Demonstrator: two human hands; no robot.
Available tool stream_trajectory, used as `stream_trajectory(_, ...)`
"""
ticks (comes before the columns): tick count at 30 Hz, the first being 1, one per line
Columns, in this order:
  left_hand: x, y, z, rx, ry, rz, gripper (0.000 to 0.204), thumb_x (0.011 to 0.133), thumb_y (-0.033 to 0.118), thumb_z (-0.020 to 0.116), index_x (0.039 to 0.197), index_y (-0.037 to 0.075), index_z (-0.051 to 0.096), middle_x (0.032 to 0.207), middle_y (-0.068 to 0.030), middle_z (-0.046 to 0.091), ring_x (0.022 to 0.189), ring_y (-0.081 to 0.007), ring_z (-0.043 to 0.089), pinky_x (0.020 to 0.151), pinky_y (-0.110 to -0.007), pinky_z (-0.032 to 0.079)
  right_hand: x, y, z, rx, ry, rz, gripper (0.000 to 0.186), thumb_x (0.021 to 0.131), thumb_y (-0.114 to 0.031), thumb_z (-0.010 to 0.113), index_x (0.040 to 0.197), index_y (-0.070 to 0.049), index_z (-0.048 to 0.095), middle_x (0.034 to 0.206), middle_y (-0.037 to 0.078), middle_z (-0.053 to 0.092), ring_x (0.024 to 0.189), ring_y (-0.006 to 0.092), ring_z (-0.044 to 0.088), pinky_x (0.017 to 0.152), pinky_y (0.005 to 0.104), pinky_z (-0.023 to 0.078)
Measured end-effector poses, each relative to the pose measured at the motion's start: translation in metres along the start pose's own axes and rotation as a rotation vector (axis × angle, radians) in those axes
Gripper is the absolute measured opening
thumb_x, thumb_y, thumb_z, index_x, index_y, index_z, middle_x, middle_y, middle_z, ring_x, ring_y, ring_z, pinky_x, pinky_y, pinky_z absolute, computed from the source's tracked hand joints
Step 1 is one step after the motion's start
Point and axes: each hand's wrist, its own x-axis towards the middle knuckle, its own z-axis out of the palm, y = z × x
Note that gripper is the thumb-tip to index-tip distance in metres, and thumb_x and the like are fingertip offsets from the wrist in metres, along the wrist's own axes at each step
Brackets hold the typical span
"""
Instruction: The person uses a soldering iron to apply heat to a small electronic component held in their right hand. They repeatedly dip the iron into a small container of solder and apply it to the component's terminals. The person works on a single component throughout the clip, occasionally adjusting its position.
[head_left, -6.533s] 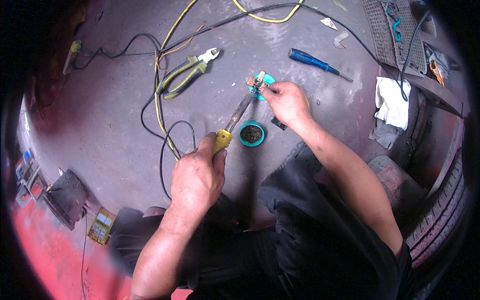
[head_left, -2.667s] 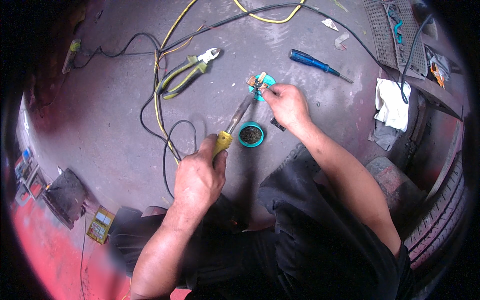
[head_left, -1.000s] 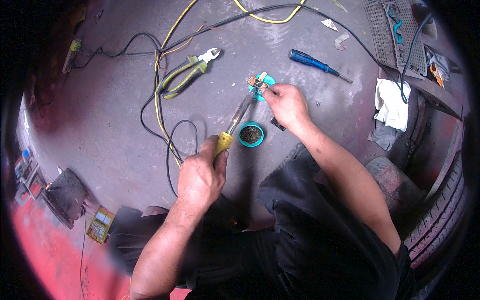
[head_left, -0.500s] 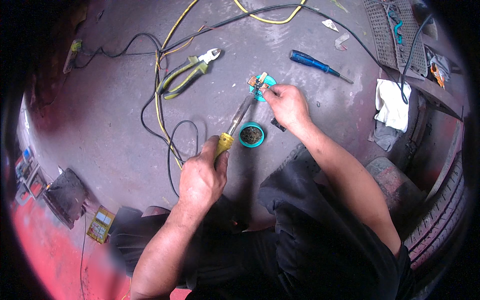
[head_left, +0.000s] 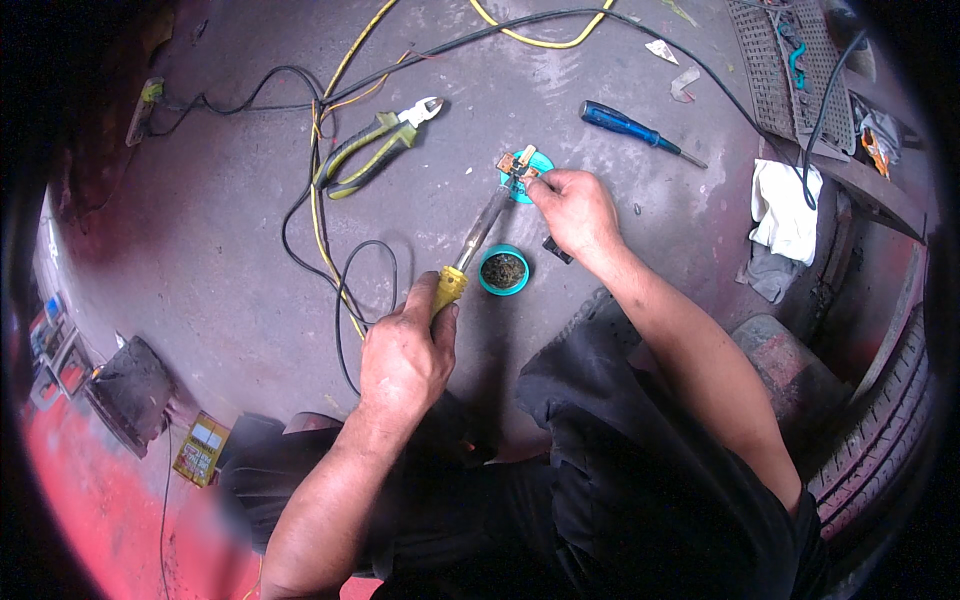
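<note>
My left hand [head_left: 408, 345] is closed around the yellow handle of a soldering iron [head_left: 470, 245]. The iron slants up and away, its tip at a small orange-brown circuit board [head_left: 510, 163]. That board lies over a round teal lid [head_left: 541, 160]. In a pinch, my right hand [head_left: 578, 212] holds the board's near right edge; its fingertips partly hide the spot. Just below, between the hands, stands a round teal tin [head_left: 503, 270] with dark, crumbly stuff inside. A small black piece [head_left: 557, 250] lies under my right wrist.
Green-and-black cutting pliers [head_left: 378, 150] lie at the left, beside yellow and black cables [head_left: 318, 215]. A blue screwdriver [head_left: 640, 132] rests at the far right. Further right are a white cloth [head_left: 785, 210], a perforated panel [head_left: 790, 70] and a tyre [head_left: 870, 440].
Almost nothing differs. My left hand and the soldering iron have shifted very slightly; my right hand stays put on the circuit board.
</note>
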Motion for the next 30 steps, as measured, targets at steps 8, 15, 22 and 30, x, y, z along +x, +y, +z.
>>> stream_trajectory(8, 0.0002, 0.0005, 0.0009, 0.007, 0.003, 0.0, 0.041, 0.099, 0.02, 0.067, 0.134, 0.001, 0.058, 0.085, -0.0289, 0.072, 0.081, -0.0477, 0.072, 0.072, -0.056, 0.058, -0.0002, 0.0007, 0.0002, 0.006, 0.01, -0.016, 0.04, 0.099, -0.041, 0.066, 0.087, -0.004, 0.073, 0.07, 0.02, 0.067, 0.067, 0.0385, 0.067, 0.065, 0.0514, 0.049)
stream_trajectory(15, -0.0005, -0.0012, 0.0032, 0.026, 0.004, 0.009, 0.041, 0.099, 0.02, 0.066, 0.134, 0.001, 0.057, 0.087, -0.0279, 0.073, 0.081, -0.0473, 0.072, 0.072, -0.056, 0.058, 0.0002, 0.0015, 0.0006, 0.008, 0.0, -0.01, 0.04, 0.099, -0.042, 0.065, 0.088, -0.004, 0.073, 0.071, 0.02, 0.067, 0.069, 0.0389, 0.068, 0.066, 0.0518, 0.049)
stream_trajectory(22, -0.0004, 0.0037, 0.0001, 0.076, -0.024, -0.048, 0.041, 0.1, 0.021, 0.066, 0.136, 0.004, 0.058, 0.095, -0.03, 0.072, 0.088, -0.0484, 0.072, 0.075, -0.055, 0.058, 0.0002, 0.0011, -0.0006, 0.0, -0.012, -0.005, 0.04, 0.099, -0.042, 0.065, 0.088, -0.003, 0.072, 0.073, 0.02, 0.068, 0.071, 0.0398, 0.068, 0.068, 0.0519, 0.05)
stream_trajectory(30, -0.0016, -0.001, 0.003, 0.204, 0.006, 0.027, 0.043, 0.1, 0.024, 0.064, 0.137, 0.003, 0.057, 0.092, -0.0231, 0.072, 0.078, -0.0424, 0.073, 0.071, -0.053, 0.059, 0.001, 0.0018, 0.0002, -0.007, 0.006, -0.019, 0.038, 0.098, -0.04, 0.066, 0.09, -0.004, 0.073, 0.075, 0.021, 0.069, 0.074, 0.0405, 0.069, 0.069, 0.0523, 0.05)
